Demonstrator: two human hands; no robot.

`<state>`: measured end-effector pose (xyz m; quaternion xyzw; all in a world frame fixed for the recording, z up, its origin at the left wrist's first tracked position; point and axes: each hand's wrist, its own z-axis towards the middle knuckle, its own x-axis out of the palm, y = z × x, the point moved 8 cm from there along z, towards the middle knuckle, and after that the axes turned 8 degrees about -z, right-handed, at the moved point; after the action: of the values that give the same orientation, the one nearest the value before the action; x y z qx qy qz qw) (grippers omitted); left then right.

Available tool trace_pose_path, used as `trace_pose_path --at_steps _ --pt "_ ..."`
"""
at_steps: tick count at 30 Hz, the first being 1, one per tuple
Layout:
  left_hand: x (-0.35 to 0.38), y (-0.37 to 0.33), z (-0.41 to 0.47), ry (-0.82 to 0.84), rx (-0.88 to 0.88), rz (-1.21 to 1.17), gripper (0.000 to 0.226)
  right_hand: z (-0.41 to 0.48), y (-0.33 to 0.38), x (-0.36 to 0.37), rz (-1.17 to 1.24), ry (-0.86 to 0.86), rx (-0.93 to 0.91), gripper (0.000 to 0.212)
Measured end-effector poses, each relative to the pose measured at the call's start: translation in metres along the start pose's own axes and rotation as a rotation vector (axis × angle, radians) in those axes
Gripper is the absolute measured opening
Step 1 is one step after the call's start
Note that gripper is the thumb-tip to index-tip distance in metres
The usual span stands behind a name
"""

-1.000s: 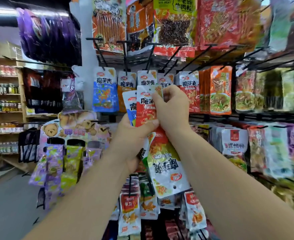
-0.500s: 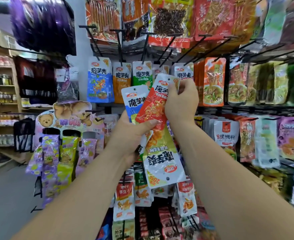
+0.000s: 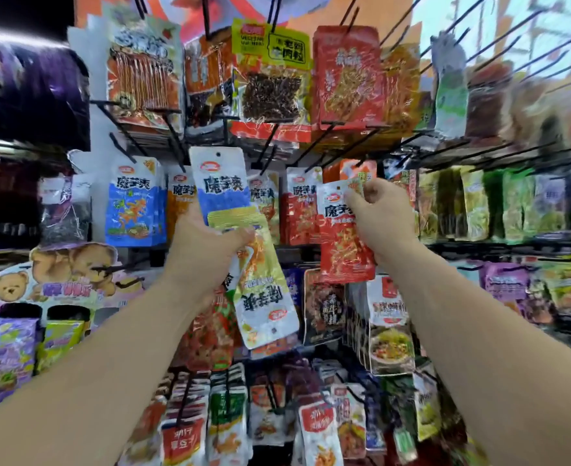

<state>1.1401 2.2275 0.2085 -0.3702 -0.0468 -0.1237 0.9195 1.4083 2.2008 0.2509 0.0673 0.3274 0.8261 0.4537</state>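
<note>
Head view, shop rack [image 3: 189,105] of hanging snack packets.

Right hand [image 3: 385,216]: clenched on the red packet [image 3: 341,250]. We noted thumb and curled fingers pinching its top right corner. The packet hung nearly upright, slightly tilted, in front of the row of like red packets [image 3: 302,210] on the rack and just right of them. Its lower edge overlapped the packets of the row below. We could not tell whether its top touched a peg [image 3: 341,146].

Look of the red packet: a flat pouch with a white top band that carried a small red oval logo. Below that ran large dark characters, partly covered by the thumb. The body was red, with a picture of orange strips. The foil was glossy and a little creased.

Left hand [image 3: 203,253]: clenched on two packets, well apart from the right hand. We recorded:
- The blue packet [image 3: 221,183] stood upright above the fist. It had a white top with a punched hole, a red oval logo, large dark characters and a blue lower part.
- The yellow packet [image 3: 265,297] hung below the fist with its print upside down. Its crimped pale end lay at the thumb and its logo end pointed down.

Nearby, a matching blue packet [image 3: 132,203] hung on the rack to the left, and a bear display [image 3: 58,270] stood lower left. The far right of the view was blurred.
</note>
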Motion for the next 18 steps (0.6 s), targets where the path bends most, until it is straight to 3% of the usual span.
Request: trace_pose_path --at_steps 10,14,18 --pt "0.013 0.01 0.02 0.033 0.046 0.075 0.04 0.056 0.022 0.014 0.108 -0.028 0.02 0.022" --pt "0.006 0.016 0.02 0.039 0.027 0.06 0.04 0.066 0.018 0.019 0.089 -0.053 0.038 0.039" --pt "0.015 0.015 0.016 0.103 0.012 0.057 0.049 0.068 0.016 0.02 0.06 -0.053 0.027 0.035"
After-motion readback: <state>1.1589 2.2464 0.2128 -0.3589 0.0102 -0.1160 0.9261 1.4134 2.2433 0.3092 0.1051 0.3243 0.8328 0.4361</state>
